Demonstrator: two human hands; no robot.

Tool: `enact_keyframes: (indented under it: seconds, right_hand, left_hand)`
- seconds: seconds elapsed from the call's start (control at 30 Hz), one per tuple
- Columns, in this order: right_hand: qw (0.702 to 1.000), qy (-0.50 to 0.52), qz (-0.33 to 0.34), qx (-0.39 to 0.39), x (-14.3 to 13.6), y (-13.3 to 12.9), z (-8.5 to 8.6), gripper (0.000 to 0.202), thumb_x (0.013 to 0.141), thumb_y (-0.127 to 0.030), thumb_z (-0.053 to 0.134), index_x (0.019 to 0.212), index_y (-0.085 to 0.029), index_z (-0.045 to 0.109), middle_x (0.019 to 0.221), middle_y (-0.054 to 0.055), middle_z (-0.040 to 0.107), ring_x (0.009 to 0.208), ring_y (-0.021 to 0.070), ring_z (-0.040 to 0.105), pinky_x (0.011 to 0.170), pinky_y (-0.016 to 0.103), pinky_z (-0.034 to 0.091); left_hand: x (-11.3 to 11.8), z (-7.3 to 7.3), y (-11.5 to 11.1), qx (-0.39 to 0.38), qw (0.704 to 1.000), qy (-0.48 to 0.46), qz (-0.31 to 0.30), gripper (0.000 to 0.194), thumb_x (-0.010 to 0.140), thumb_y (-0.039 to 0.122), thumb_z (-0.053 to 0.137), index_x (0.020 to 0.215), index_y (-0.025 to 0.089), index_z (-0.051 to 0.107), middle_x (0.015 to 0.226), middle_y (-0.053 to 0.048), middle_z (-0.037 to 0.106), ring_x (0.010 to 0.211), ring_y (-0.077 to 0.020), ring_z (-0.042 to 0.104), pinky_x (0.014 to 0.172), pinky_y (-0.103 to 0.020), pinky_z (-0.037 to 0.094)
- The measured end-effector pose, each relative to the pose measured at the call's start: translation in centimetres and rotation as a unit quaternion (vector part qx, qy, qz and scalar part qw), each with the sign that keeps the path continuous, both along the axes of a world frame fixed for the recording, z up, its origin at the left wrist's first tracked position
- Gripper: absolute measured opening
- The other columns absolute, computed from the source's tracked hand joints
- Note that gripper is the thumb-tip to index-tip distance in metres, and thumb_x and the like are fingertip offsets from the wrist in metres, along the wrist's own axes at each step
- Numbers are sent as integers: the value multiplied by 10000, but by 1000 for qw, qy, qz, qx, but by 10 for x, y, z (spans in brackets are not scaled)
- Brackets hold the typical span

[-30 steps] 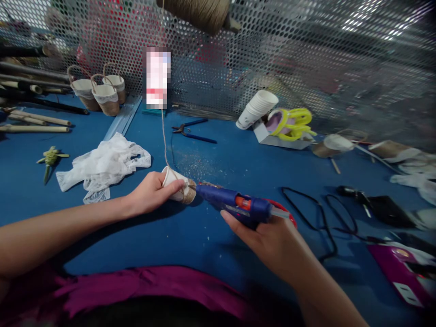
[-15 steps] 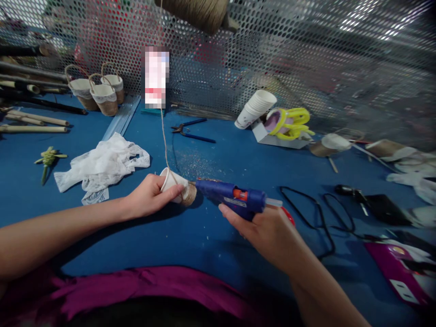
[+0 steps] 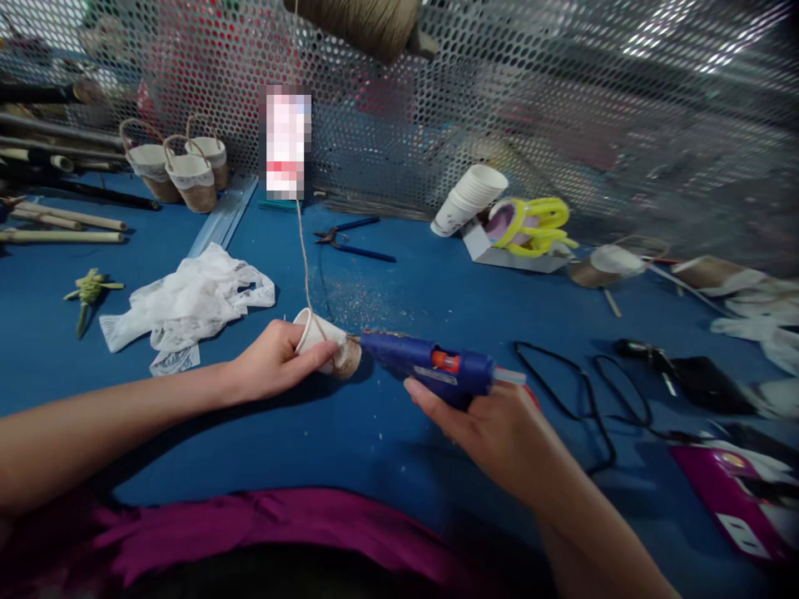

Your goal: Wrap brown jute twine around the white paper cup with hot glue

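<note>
The cup (image 3: 334,334) lies tilted over the middle of the table (image 3: 262,466), its long axis running from the open mouth at upper left down to the wrapped base at lower right. The cord (image 3: 304,249) comes down to it from beyond and crosses its side towards the coiled wrap (image 3: 349,363) round the base end. The left hand (image 3: 284,359) is the nearer: it grips the cup from the mouth end, thumb along the near side, the other fingers mostly hidden. From the opposite side, the right hand (image 3: 490,420) is closed round the handle of the glue gun (image 3: 430,362), whose nozzle points left at the upper edge of the wrap; whether it touches cannot be told. Farther out, the lace (image 3: 187,299) lies left of the cup, the pliers (image 3: 355,241) beyond it.
</note>
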State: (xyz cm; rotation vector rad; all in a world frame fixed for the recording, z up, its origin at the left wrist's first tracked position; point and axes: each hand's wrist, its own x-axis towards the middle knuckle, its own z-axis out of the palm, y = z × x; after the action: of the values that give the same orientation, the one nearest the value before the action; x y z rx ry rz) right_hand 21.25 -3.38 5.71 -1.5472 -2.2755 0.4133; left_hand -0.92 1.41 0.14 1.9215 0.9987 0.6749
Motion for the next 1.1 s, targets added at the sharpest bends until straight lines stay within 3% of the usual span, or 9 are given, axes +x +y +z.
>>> enact_keyframes:
  seconds: [0.17,0.4,0.67,0.9,1.1]
  right_hand:
    - [1000,-7,-9,18,-1,1,-1,395,794,-313,464,447,-223,298,357,-50,365,324,85,362,358,233,320]
    - [999,30,-9,-8,1,-4,2,346,787,-301,476,465,-214,383,399,-43,430,362,86,409,391,219,373]
    - [1000,2,-5,12,-1,-1,0,378,793,-298,466,451,-215,328,373,-49,383,340,85,377,361,226,331]
    - [999,36,-13,-8,-2,-5,4,246,786,-278,480,552,-202,480,491,-23,537,437,109,503,451,226,431]
    - [1000,19,-9,1,-1,-3,1,319,788,-277,481,482,-210,417,400,-47,463,382,99,468,424,225,418]
  left_hand:
    - [1,1,0,23,1000,-5,2,355,822,309,411,532,123,500,492,34,392,471,-67,321,433,-175,301]
    - [0,-1,2,-32,999,1,9,394,835,350,383,621,100,601,536,-7,520,487,-84,409,471,-187,367]
    - [0,1,1,-8,1000,-2,4,387,827,340,398,549,113,542,487,22,418,473,-73,341,433,-176,318]
    - [0,-1,2,-53,998,-10,22,382,828,361,399,670,98,627,556,-16,564,509,-97,451,472,-191,372]
    - [0,-2,1,-52,998,-8,23,377,814,357,434,620,92,618,540,-15,570,492,-89,464,486,-195,394]
